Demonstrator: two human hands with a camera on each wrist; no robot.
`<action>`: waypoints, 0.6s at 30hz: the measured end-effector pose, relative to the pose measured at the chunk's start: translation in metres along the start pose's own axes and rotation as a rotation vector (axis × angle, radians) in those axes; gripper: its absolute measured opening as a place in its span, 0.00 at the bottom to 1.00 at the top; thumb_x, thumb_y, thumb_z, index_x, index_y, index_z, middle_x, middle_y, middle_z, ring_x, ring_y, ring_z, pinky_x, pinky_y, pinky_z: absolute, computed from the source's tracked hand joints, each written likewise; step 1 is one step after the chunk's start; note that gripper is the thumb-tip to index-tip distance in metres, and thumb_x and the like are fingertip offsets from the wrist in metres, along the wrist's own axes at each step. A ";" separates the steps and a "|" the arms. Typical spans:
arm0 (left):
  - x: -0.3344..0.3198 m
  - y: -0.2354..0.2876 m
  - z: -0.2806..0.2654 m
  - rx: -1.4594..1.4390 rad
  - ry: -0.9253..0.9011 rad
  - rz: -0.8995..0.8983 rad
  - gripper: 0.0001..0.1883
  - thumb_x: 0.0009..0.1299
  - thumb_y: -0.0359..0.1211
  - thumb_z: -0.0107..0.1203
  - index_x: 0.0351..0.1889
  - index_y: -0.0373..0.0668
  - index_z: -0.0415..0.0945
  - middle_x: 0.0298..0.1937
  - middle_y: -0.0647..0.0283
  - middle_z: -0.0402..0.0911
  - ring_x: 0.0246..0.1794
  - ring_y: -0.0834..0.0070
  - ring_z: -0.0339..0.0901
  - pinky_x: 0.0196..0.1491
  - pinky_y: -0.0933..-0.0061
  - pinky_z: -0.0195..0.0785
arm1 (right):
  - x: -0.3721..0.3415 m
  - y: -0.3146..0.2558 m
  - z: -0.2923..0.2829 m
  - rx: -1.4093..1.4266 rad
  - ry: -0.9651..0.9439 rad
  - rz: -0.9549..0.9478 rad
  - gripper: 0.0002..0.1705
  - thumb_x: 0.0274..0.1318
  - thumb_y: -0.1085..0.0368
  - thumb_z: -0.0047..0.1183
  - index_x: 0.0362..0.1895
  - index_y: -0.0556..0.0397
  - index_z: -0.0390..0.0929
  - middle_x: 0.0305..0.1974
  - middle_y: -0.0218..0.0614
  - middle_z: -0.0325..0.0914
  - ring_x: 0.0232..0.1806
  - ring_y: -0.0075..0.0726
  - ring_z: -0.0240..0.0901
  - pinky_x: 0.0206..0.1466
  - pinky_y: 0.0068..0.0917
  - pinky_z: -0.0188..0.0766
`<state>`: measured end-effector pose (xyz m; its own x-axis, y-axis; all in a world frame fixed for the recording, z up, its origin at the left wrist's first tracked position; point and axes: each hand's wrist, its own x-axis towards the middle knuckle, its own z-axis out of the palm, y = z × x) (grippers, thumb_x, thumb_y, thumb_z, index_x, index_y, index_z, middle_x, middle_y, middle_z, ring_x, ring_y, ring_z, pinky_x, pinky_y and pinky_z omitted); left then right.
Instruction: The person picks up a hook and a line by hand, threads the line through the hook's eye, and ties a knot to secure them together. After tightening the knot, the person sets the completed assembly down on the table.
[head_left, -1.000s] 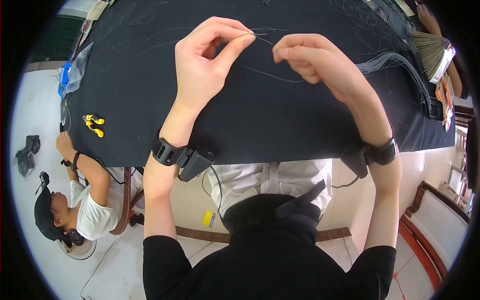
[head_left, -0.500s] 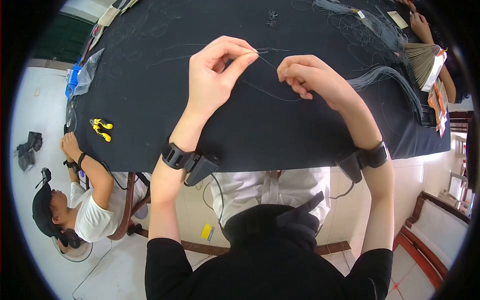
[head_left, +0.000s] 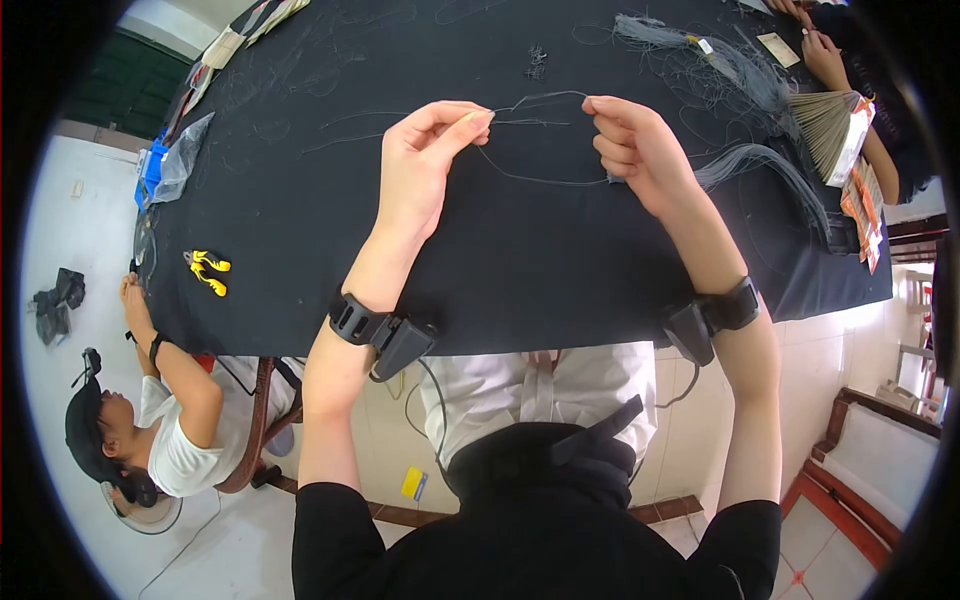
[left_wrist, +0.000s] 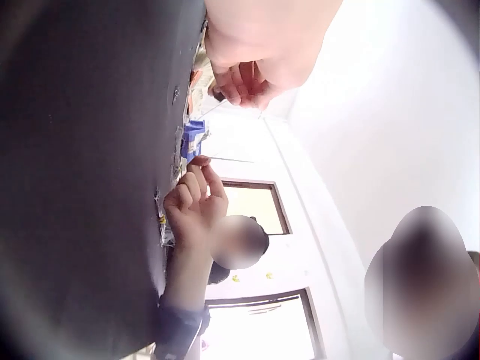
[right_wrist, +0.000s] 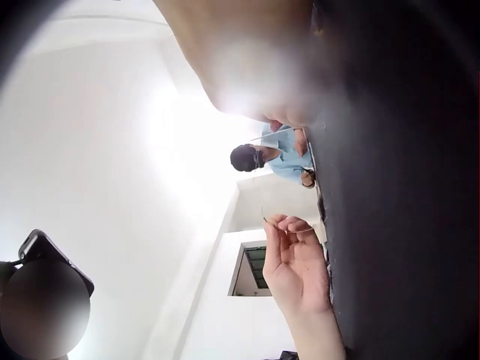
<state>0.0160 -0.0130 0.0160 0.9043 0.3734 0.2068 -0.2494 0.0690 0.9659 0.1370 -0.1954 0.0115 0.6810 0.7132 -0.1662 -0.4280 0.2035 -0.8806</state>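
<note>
My left hand point(head_left: 425, 160) pinches thin grey strands point(head_left: 535, 122) between thumb and forefinger, over the black cloth; loose ends trail out to its left and right. To its right, my right hand point(head_left: 645, 150) pinches a strand point(head_left: 550, 95) at its fingertips, the other fingers curled. That strand arcs between the two hands. A lower strand point(head_left: 545, 182) sags from the left hand to beneath the right. In the left wrist view the right hand point(left_wrist: 196, 206) has thumb and forefinger together. In the right wrist view the left hand point(right_wrist: 300, 274) holds a fine strand at its fingertips.
Yellow-handled pliers point(head_left: 208, 272) lie on the black cloth point(head_left: 520, 260) at left. A grey strand bundle point(head_left: 775, 165), a tangled pile point(head_left: 700, 70) and a fanned stack point(head_left: 830, 130) are at right. Small dark pieces point(head_left: 537, 62) lie beyond the hands. People sit at both sides.
My right hand has moved away from the left and turned upward, drawing the strand into an arc. The left hand keeps its pinch, and the head view has shifted.
</note>
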 end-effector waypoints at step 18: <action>0.002 -0.003 0.001 -0.260 -0.137 -0.340 0.05 0.61 0.27 0.55 0.32 0.34 0.77 0.22 0.66 0.75 0.20 0.86 0.68 0.25 0.85 0.62 | 0.018 -0.006 -0.034 0.275 0.473 -0.307 0.11 0.55 0.65 0.43 0.40 0.60 0.68 0.27 0.34 0.67 0.22 0.26 0.62 0.28 0.27 0.65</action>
<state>0.0187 -0.0131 0.0131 0.9831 0.1649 -0.0797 0.0066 0.4031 0.9151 0.1721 -0.2064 -0.0009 0.9596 0.2332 -0.1576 -0.2653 0.5623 -0.7832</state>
